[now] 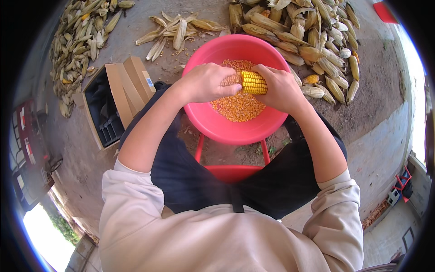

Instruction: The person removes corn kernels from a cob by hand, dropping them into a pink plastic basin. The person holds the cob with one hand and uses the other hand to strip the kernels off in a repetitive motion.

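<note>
Above a round pink plastic basin [234, 136], both hands grip an ear of corn [255, 83] held level. My right hand [280, 88] wraps its right end, where rows of yellow kernels are whole. On the left, my left hand [210, 83] closes over a bare, pinkish cob section [231, 80], with the thumb at the edge of the kernels. This section lines up with the yellow part and looks like the stripped end of the same ear. Loose corn kernels [239, 107] cover the basin's bottom.
Unshelled ears in husks [306, 40] are heaped beyond the basin on the right. Loose husks [180, 30] lie ahead, and another corn heap [80, 44] is far left. An open cardboard box [125, 91] stands by my left leg. Red stool legs [265, 152] show below the basin.
</note>
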The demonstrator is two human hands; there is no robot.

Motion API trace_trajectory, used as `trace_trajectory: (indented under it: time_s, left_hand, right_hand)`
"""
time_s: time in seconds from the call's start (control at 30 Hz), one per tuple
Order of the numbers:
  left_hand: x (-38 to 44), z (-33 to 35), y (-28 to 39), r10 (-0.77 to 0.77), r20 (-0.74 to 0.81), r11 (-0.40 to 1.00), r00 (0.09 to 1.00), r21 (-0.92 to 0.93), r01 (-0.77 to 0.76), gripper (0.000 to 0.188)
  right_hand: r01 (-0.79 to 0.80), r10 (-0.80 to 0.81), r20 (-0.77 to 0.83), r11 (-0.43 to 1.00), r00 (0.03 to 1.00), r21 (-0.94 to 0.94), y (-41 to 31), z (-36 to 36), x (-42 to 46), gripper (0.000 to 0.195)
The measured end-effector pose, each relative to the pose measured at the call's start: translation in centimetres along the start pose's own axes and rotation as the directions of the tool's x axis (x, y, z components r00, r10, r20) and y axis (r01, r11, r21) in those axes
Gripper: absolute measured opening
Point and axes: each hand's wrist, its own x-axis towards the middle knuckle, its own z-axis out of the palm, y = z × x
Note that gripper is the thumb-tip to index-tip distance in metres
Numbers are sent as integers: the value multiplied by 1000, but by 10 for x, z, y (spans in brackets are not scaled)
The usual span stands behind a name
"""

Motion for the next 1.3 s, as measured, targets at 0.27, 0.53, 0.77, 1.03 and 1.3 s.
trace_trajectory:
  time_s: [0.27,0.53,0.77,1.03,1.3]
  left_hand:
    - [0,-4,7,-59,-7,997,998,-52,59,53]
    - [-2,6,-5,-26,-63,996,998,-84,20,61]
    - [1,-7,16,-80,21,993,997,-89,82,55]
    - [0,4,9,-20,-117,993,993,111,33,51]
    - [0,1,13,2,-158,994,988,112,16,51]
  right_hand:
    - [37,-40,-75,998,996,-46,-6,-2,-2,64]
    - [96,-123,-156,980,980,-172,-8,0,-1,60]
    - [120,-157,-231,978,960,-169,-7,0,-1,62]
    - [41,-45,-69,998,997,-53,-4,-4,-4,64]
    - [91,-102,-157,993,982,-77,-2,-4,-4,65]
